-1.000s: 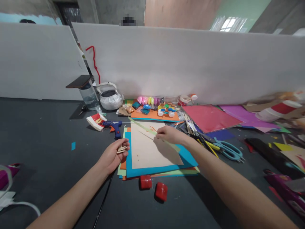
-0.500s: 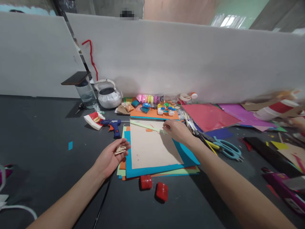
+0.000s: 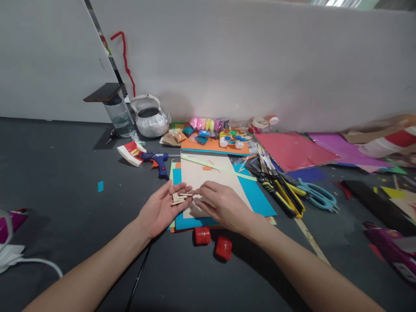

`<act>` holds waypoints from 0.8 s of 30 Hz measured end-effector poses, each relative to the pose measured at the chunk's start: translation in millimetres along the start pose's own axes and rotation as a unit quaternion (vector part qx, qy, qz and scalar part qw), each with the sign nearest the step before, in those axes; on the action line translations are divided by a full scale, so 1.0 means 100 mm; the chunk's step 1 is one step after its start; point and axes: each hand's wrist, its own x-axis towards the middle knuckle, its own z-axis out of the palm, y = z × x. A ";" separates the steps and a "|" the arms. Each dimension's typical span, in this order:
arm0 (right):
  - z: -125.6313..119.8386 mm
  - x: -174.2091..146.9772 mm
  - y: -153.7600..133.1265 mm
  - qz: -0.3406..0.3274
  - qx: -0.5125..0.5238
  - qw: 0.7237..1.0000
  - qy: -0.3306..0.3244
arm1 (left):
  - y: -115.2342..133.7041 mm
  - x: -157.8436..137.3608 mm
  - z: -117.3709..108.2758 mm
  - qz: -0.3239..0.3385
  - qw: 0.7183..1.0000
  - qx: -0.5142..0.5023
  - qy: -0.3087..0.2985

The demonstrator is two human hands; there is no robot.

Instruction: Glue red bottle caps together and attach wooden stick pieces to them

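Observation:
My left hand (image 3: 159, 208) is turned palm up and cupped, with several short, pale wooden sticks (image 3: 177, 198) lying across the fingers. My right hand (image 3: 221, 203) comes in from the right with bent fingers. Its fingertips meet the end of one stick at the edge of the left palm and appear to pinch it. Both hands are above a cream sheet (image 3: 211, 167) on top of a blue sheet (image 3: 261, 201). A pale green strip (image 3: 224, 168) crosses the far part of the cream sheet.
Left of the sheets lies a blue glue gun (image 3: 159, 161), near a silver kettle (image 3: 151, 122) and a water jar (image 3: 120, 117). Two red cylinders (image 3: 202, 235) sit in front. Yellow-black cutters (image 3: 282, 199) and blue scissors (image 3: 318, 194) lie right. Clay packets (image 3: 206, 125) are behind.
My right hand has come back from the far side of the cream sheet to the left palm. The left hand has shifted slightly right with the sticks. The view has tilted down.

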 end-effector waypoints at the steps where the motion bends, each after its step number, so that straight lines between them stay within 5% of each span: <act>1: 0.02 0.04 -0.02 -0.009 0.003 1.000 -0.001 | -0.01 0.00 0.00 -0.005 1.000 -0.002 -0.006; 8: 0.16 0.22 -0.03 -0.034 -0.007 0.999 0.001 | -0.07 0.03 0.05 0.007 0.998 0.042 -0.056; 16: 0.12 0.04 0.24 0.004 -0.027 1.000 0.010 | -0.20 0.22 0.28 0.040 0.988 0.143 -0.046; 21: 0.11 -0.15 0.39 0.018 -0.038 0.999 -0.003 | -0.20 0.26 0.22 0.082 0.968 0.235 -0.037; 24: 0.09 -0.25 0.45 0.036 -0.043 0.998 0.007 | -0.16 0.21 0.14 0.161 0.933 0.322 -0.029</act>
